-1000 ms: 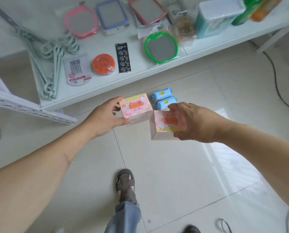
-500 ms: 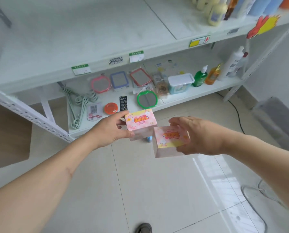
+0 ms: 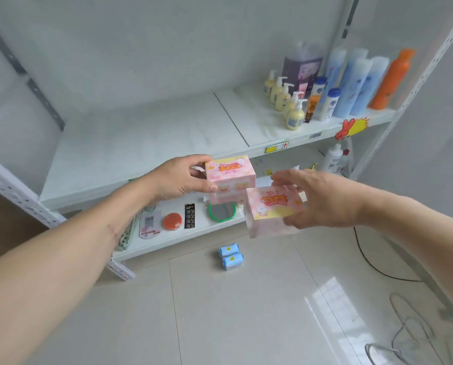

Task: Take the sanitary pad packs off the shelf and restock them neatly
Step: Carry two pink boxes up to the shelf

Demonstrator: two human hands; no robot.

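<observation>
While we look down at the white metal shelving unit [image 3: 141, 143], we see each hand gripping one pink sanitary pad pack in mid-air near the centre of the frame. Our left hand [image 3: 178, 180] pinches the upper pack [image 3: 229, 171] by its left end, thumb underneath and fingers over the top, and holds it level just in front of the middle shelf's front edge. Our right hand [image 3: 323, 198] clamps the lower pack [image 3: 270, 209] from the right side, fingers spread over its top and thumb below; this pack sits tilted, lower and to the right of the first, its upper left corner overlapping the other pack's lower edge. We cannot tell whether the two packs touch.

On the tiled floor [image 3: 246, 312], below the centre of the frame, two small blue packs [image 3: 230, 255] lie side by side just in front of the bottom shelf. At the upper right, pump bottles [image 3: 286, 101] and tall blue bottles [image 3: 357, 83] stand on the middle shelf beside an orange bottle [image 3: 391, 80]. The bottom shelf carries a round orange tin [image 3: 172, 221], a black card [image 3: 189, 216] and a green-rimmed mirror [image 3: 221, 212], partly hidden by the packs. A black cable [image 3: 373, 264] trails across the floor at the right.
</observation>
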